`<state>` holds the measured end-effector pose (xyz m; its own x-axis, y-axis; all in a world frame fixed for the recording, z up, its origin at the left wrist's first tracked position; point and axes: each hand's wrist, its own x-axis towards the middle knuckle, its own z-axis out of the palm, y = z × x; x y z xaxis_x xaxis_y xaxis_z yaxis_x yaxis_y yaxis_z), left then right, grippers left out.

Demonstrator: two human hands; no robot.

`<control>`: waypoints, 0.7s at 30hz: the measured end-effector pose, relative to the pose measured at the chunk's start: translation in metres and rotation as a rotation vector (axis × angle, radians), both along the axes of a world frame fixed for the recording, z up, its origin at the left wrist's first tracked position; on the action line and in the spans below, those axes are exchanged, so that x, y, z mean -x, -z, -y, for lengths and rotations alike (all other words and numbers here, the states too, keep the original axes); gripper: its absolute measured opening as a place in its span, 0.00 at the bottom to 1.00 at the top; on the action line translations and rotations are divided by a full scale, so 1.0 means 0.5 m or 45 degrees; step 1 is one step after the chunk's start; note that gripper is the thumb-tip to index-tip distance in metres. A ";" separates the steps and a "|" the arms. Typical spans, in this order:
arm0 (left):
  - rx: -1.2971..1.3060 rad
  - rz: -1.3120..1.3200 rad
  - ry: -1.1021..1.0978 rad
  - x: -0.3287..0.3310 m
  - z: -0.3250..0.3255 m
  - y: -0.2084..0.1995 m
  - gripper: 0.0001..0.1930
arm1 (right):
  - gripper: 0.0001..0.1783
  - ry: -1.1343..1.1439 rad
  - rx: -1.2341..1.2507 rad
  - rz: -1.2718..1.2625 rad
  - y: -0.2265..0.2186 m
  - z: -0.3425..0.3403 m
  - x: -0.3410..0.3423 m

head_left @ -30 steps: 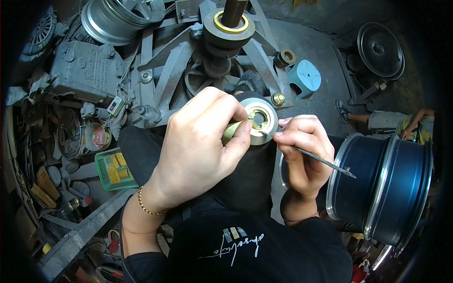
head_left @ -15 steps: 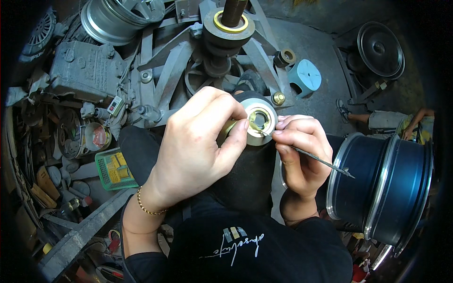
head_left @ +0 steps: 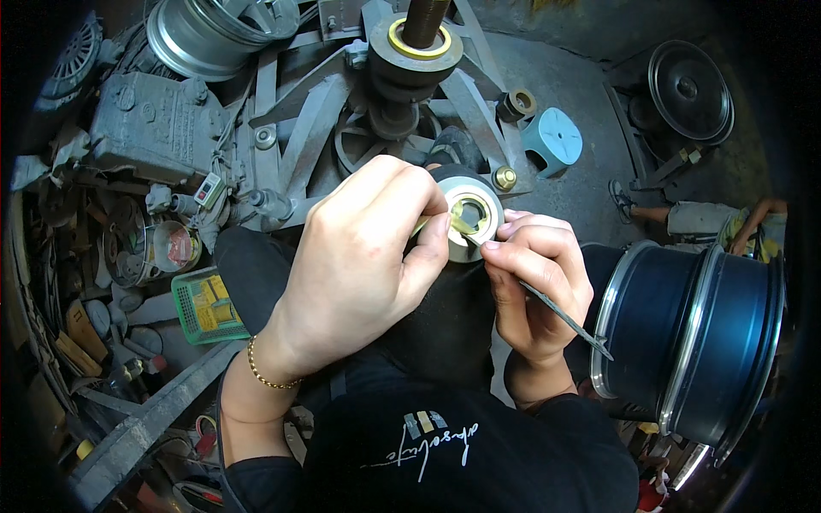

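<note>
Over my lap, a pale grey ring-shaped piece (head_left: 469, 185) shows between my hands, with a round hole in its middle. My left hand (head_left: 355, 248) pinches thumb and forefinger at its left side, on a yellow-green strip (head_left: 463, 224) that reaches across the hole. Part of that strip is covered by my fingers. On the other side, my right hand (head_left: 540, 282) grips a thin dark stick-like tool (head_left: 560, 314). Its tip meets the ring's lower right edge, and its ragged end points down and right past my palm.
Ahead stands a metal frame with a shaft and a yellow-rimmed collar (head_left: 409, 53). A blue stool (head_left: 560, 137) is beyond, right. Dark blue wheel rims (head_left: 654, 333) stand close at my right. Left are a green basket (head_left: 183, 309) and a dusty motor housing (head_left: 154, 124). A person's leg (head_left: 650, 215) shows far right.
My right hand has shifted slightly left and down, and the tool has swung to a steeper slant. My left hand has hardly moved.
</note>
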<state>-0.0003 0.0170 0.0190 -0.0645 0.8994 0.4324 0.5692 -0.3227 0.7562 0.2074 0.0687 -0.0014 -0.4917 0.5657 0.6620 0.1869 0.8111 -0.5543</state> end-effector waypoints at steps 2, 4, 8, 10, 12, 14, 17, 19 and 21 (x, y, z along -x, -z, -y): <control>-0.014 -0.011 -0.004 -0.001 -0.001 0.001 0.05 | 0.17 -0.015 0.035 -0.017 -0.001 -0.002 -0.001; -0.033 -0.020 -0.007 0.000 -0.001 0.003 0.05 | 0.17 -0.031 0.069 -0.045 -0.001 -0.004 -0.003; -0.055 -0.020 -0.009 0.000 -0.002 0.005 0.05 | 0.17 -0.055 0.091 -0.076 -0.002 -0.008 -0.004; -0.052 -0.013 -0.007 -0.001 -0.003 0.004 0.04 | 0.17 -0.054 0.077 -0.057 -0.003 -0.008 -0.003; -0.047 -0.004 -0.004 -0.001 -0.002 0.003 0.04 | 0.17 -0.022 0.051 -0.034 -0.004 -0.005 0.000; -0.047 -0.005 0.001 0.001 -0.002 0.003 0.04 | 0.17 0.004 0.024 -0.016 -0.003 -0.001 0.003; -0.038 0.004 -0.001 0.001 -0.002 0.003 0.04 | 0.16 0.037 -0.020 -0.004 0.000 0.003 0.008; -0.039 0.000 -0.001 0.001 -0.002 0.003 0.04 | 0.16 0.064 -0.053 -0.006 0.005 0.006 0.010; -0.049 -0.023 -0.005 0.002 -0.003 0.005 0.04 | 0.16 0.066 -0.065 -0.005 0.010 0.007 0.013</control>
<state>-0.0014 0.0184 0.0166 -0.0601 0.8817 0.4680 0.5840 -0.3492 0.7328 0.2012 0.0653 -0.0062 -0.4604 0.5558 0.6922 0.2273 0.8276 -0.5133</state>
